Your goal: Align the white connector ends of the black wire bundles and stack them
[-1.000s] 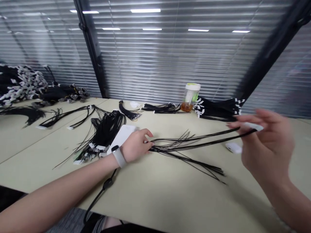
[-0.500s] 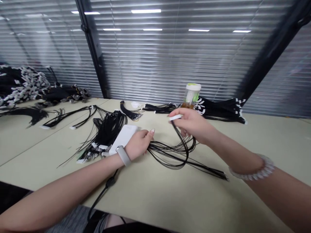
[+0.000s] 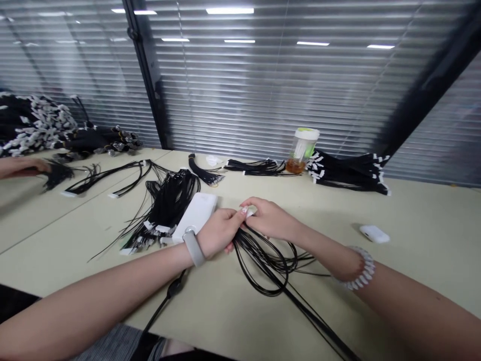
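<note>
together, left hand [image 3: 221,229] and right hand [image 3: 273,220] grip looped black cables [image 3: 251,246].

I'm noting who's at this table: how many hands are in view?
3: the wearer's left hand and right hand, together at the black cables, and another person's hand at the left edge.

A pale grey watch band [image 3: 194,247] circles the left wrist [image 3: 183,257], a translucent coiled bracelet [image 3: 369,271] the right.
</note>
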A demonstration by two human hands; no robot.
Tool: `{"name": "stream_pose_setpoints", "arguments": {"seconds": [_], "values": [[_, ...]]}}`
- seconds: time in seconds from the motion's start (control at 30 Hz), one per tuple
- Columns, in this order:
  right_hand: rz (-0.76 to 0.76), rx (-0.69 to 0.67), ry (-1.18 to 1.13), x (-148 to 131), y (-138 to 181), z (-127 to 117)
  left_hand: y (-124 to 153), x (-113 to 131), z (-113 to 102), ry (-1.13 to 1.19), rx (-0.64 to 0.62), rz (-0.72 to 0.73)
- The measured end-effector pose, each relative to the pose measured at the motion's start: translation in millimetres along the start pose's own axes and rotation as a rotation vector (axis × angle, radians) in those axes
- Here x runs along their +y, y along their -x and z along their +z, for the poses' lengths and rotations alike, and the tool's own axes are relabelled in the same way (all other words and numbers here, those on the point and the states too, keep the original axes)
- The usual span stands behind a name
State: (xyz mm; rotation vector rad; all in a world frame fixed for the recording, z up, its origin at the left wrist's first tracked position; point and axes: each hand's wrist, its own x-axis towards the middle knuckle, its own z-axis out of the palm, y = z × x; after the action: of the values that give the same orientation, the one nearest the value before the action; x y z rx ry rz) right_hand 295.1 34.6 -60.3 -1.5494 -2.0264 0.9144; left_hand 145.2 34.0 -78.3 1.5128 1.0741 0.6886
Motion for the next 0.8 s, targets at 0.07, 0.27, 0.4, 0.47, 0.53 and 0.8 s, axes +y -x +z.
{"name": "stream_pose_setpoints", "arguments": {"seconds": [0.07,0.27,0.4,0.47,0.53,0.8], "values": [[-0.01,0.017,0.017,0,2,2,1,1,1,-0.002,-0.012,-0.01],[-0.062,-0.077,0.019,0,9,-6,0,1,2,0.037,-0.017,-0.022],[-0.193,-0.435,0.052,9,23,-42,0,3,1,0.109,0.017,-0.017],[-0.167,-0.505,0.125,19,27,-58,2,5,1,0.162,0.027,-0.03],[-0.157,-0.333,0.267,31,28,-63,4,7,1,0.209,-0.001,-0.053],[-0.452,0.446,0.908,36,23,-37,9,7,0,0.333,-0.104,-0.128]]}}
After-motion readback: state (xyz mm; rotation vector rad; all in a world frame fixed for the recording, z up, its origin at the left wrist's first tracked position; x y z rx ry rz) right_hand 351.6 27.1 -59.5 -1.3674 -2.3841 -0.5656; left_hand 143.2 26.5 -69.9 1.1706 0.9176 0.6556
